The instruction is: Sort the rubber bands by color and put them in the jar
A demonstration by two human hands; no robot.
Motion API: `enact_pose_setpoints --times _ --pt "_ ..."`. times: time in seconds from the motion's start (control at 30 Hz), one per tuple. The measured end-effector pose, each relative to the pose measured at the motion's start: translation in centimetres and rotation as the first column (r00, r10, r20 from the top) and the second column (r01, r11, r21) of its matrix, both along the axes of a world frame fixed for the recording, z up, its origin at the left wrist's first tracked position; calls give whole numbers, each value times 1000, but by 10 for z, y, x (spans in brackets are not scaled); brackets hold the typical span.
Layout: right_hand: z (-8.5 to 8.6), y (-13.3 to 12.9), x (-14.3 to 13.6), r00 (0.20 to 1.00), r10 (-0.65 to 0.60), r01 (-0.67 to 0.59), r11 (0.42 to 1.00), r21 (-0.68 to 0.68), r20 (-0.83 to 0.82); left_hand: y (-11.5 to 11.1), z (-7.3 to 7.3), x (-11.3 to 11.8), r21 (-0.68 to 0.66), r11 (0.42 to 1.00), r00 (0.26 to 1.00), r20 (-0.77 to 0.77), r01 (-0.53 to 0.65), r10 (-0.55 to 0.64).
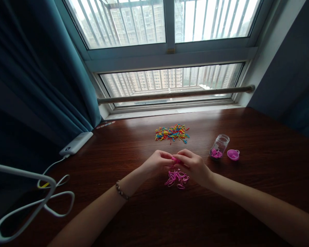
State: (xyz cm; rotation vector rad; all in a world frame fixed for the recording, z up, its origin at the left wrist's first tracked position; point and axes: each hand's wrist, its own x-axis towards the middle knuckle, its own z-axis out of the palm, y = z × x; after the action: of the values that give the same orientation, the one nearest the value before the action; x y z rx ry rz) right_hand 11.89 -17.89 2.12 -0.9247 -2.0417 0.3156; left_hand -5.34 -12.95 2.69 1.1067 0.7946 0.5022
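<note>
pink piece (176,160) pinched between the hands (157,162) (194,166)

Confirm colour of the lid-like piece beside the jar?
Pink-purple piece; shows in the head view.

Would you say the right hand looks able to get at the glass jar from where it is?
Probably yes: the open glass jar stands just beyond the right hand, nothing between them, though its fingers are busy with something pink.
</note>
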Motion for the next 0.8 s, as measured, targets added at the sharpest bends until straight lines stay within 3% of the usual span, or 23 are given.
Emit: enact_pose_setpoints --times 0.17,0.37,0.63,0.8 --pt "-8 0 7 1000 3 -3 1000 -1 -28 -3 -5 3 -78 997 998 69 14 -8" --pt "-12 4 13 998 -59 59 998 -21 0 -3 -1 5 -139 988 990 131 63 -44" --pt "-17 2 12 997 -42 39 998 44 68 -5 -6 6 -150 988 996 72 -43 54" --pt "-13 0 11 997 -66 66 998 -1 -29 -5 -7 6 -152 984 995 24 -91 96"
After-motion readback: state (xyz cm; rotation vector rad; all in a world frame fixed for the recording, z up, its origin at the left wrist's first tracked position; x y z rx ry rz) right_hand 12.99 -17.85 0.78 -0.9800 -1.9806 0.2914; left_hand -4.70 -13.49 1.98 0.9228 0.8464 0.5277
